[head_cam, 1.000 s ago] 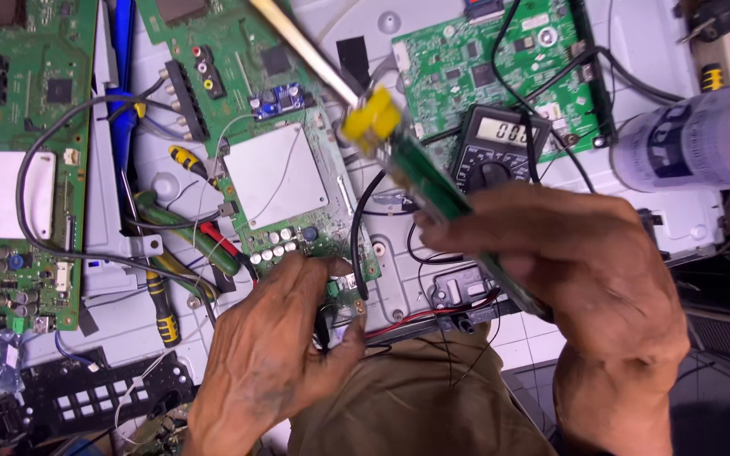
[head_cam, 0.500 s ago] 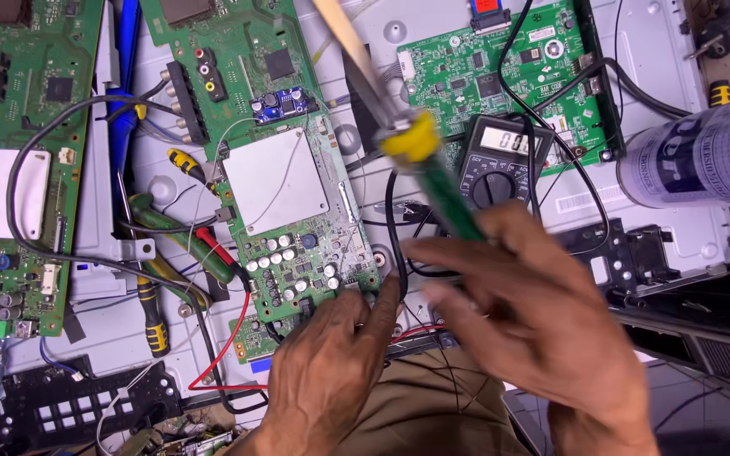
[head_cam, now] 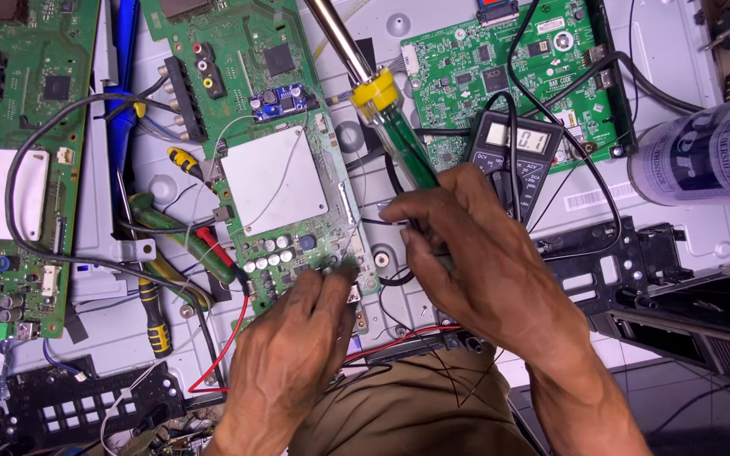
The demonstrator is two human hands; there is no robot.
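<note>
Gripping a soldering iron point(head_cam: 382, 110) by its green handle, right hand point(head_cam: 487, 257) is closed around it, metal shaft pointing up and away toward the top edge, yellow collar between handle and shaft. Left hand point(head_cam: 293, 346) has fingertips pressed together on the lower edge of the middle circuit board point(head_cam: 272, 160), pinching at a small part there; can't tell what exactly. Count: three green boards in view, the middle one with a silver shield plate, a left board point(head_cam: 19, 152) and a right board point(head_cam: 509, 67) top right. One black multimeter point(head_cam: 513, 156) just beyond the right hand, touching the right board's lower edge. One red wire point(head_cam: 230, 338) loops left of the left hand. One white spray can point(head_cam: 703, 152) lies at the right edge. One yellow-handled screwdriver point(head_cam: 154, 317) lower left.
</note>
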